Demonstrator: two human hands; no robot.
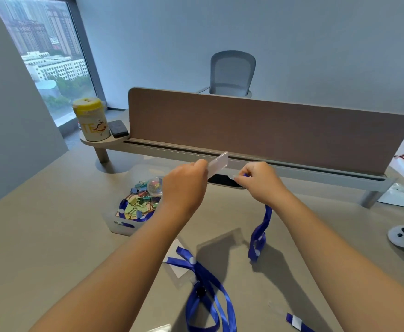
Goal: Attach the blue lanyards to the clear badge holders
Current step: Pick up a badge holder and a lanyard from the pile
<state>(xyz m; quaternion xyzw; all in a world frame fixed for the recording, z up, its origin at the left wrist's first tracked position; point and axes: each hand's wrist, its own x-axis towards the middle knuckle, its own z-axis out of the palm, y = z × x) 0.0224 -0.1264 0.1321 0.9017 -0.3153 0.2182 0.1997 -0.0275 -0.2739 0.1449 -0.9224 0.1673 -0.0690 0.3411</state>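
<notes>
head view | left hand (186,185) pinches clear badge holder (217,164) above the table (52,236), long axis tilting up and right, rigid glossy plastic rectangle | right hand (260,182) pinches end of blue lanyard (260,228), flat satin ribbon hanging down to the table | second lanyard (208,291) lies looped near a flat holder (175,259)

Grey desk (52,236); brown divider (256,130); window (45,56); 1 mesh chair (232,75)

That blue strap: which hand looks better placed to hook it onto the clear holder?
Probably the right hand: it already pinches the blue lanyard's clip end beside the clear badge holder, which the left hand holds up.
</notes>
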